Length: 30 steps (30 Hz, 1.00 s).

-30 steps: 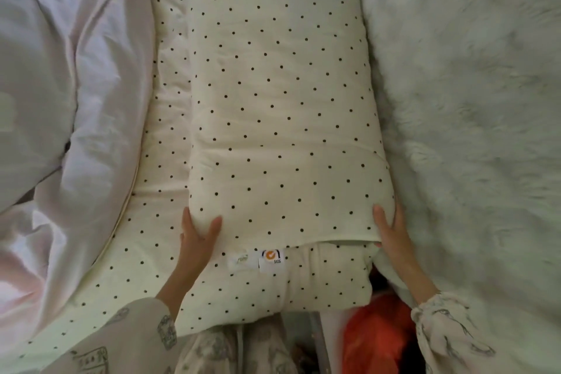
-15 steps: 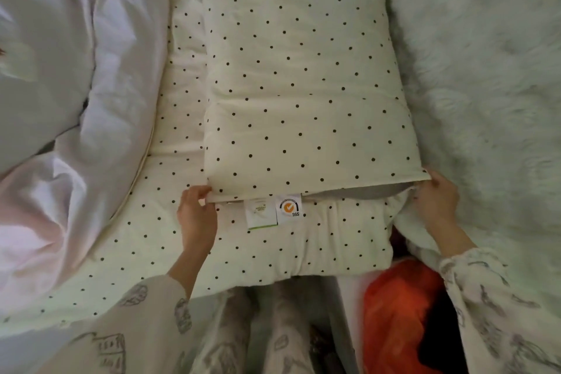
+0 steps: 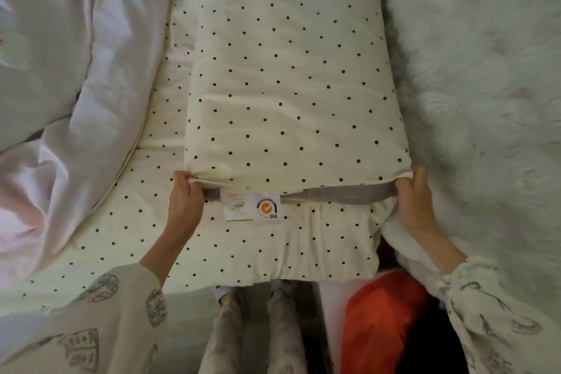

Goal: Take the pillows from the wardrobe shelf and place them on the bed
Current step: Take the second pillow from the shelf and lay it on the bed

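Note:
A cream pillow with black dots (image 3: 288, 70) lies lengthwise on the bed, which has a matching dotted sheet (image 3: 127, 215). My left hand (image 3: 185, 203) pinches the near left corner of its pillowcase. At the near right corner, my right hand (image 3: 414, 200) grips the same open hem. The hem is lifted, showing grey lining and two white labels (image 3: 253, 206) underneath. A dotted pillow end (image 3: 318, 249) lies below the hem, nearer to me.
A crumpled pale pink duvet (image 3: 60, 85) fills the left side. A white fluffy blanket (image 3: 479, 70) covers the right. An orange bag (image 3: 376, 322) sits at the bed's foot by my legs.
Both hands went from resting flat on the pillow's near end to gripping the corners of the pillowcase hem. The hem has lifted, and the view has moved closer.

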Each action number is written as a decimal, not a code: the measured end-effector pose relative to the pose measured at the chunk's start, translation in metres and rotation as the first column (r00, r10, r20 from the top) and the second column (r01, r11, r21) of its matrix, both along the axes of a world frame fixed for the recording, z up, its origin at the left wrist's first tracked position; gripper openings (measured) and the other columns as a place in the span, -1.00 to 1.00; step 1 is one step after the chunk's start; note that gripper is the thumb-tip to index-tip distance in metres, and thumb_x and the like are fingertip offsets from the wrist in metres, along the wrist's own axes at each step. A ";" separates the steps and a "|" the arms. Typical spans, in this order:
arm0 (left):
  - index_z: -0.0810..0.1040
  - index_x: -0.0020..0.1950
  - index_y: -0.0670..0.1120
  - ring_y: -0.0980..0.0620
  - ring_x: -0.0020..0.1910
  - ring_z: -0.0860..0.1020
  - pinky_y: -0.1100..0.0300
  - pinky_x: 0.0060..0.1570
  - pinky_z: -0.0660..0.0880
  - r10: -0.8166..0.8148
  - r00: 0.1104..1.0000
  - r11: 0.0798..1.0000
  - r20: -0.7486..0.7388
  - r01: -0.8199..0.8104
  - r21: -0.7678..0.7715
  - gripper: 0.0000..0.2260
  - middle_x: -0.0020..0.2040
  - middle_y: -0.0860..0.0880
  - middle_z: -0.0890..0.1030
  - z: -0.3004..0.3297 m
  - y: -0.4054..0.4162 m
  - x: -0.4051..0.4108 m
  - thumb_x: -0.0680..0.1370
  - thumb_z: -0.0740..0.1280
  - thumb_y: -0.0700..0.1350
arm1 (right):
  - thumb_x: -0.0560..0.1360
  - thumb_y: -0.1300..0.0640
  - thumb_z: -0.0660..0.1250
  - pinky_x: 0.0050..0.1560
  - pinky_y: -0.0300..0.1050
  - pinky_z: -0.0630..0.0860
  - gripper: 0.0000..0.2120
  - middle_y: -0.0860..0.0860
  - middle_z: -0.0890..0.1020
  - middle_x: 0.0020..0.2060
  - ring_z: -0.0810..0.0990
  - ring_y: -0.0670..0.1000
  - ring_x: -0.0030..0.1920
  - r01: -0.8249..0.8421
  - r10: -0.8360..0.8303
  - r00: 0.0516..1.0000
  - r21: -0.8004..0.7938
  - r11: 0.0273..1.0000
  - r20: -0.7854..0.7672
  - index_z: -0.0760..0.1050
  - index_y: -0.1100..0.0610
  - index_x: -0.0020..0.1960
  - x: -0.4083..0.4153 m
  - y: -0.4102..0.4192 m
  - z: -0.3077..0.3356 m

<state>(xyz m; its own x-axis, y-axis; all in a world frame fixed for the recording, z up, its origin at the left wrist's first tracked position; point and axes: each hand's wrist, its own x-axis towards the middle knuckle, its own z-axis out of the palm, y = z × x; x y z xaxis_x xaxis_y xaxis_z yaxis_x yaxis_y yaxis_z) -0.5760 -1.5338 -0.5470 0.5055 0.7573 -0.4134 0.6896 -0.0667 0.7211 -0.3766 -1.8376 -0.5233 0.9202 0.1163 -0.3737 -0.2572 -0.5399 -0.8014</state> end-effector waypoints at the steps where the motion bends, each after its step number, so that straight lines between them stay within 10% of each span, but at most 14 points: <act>1: 0.26 -0.02 -0.13 -0.02 -0.25 0.43 0.17 -0.35 0.34 -0.037 0.999 0.999 -0.018 0.037 0.007 -0.96 -0.12 -0.15 0.48 -0.002 0.003 -0.001 0.54 0.11 -0.20 | 0.44 0.10 0.21 -0.33 -0.33 0.33 -0.79 -0.11 0.44 -0.18 0.42 -0.18 -0.21 -0.085 0.085 0.996 -0.010 0.996 0.003 0.24 0.11 0.00 0.000 -0.004 0.000; 6: 0.32 -0.08 -0.11 0.02 -0.34 0.42 0.16 -0.43 0.32 -0.104 0.987 0.994 -0.124 0.108 0.019 -0.79 -0.24 -0.02 0.51 -0.011 0.008 -0.004 0.43 0.35 -0.18 | 0.35 0.04 0.47 -0.32 -0.31 0.30 -0.58 -0.19 0.42 -0.16 0.43 -0.25 -0.17 -0.323 0.336 0.942 -0.236 0.917 0.017 0.23 0.05 -0.02 0.008 -0.023 -0.009; 17: 0.34 -0.44 -0.25 0.03 -0.46 0.20 0.19 -0.46 0.18 0.110 0.994 0.976 0.011 -0.110 0.187 -0.79 -0.51 -0.06 0.32 0.015 -0.024 -0.006 0.39 0.15 -0.40 | 0.34 0.18 0.23 -0.47 -0.12 0.21 -0.72 0.27 0.46 -0.59 0.38 0.11 -0.56 -0.066 0.330 0.805 -0.479 0.875 0.493 0.38 0.37 -0.42 0.018 -0.036 0.023; 25: 0.36 -0.30 -0.13 -0.04 -0.36 0.40 0.16 -0.42 0.29 -0.191 0.943 0.973 -0.274 0.218 0.071 -0.84 -0.34 -0.06 0.46 -0.012 -0.034 -0.016 0.44 0.22 -0.32 | 0.45 0.23 0.27 -0.34 0.00 0.37 -0.81 0.32 0.56 -0.35 0.54 0.29 -0.32 -0.129 0.268 0.947 -0.558 0.819 0.174 0.45 0.36 -0.27 0.003 -0.052 -0.004; 30: 0.45 0.06 -0.15 -0.15 0.05 0.45 0.03 0.04 0.39 -0.379 0.870 0.923 -0.314 0.380 -0.062 -0.78 0.01 -0.10 0.47 -0.003 -0.032 -0.033 0.43 0.25 -0.30 | 0.48 0.12 0.15 -0.23 -0.10 0.32 -0.84 0.06 0.54 -0.24 0.51 0.16 -0.22 -0.303 0.362 0.931 -0.645 0.701 -0.044 0.47 0.11 -0.20 -0.029 -0.054 0.010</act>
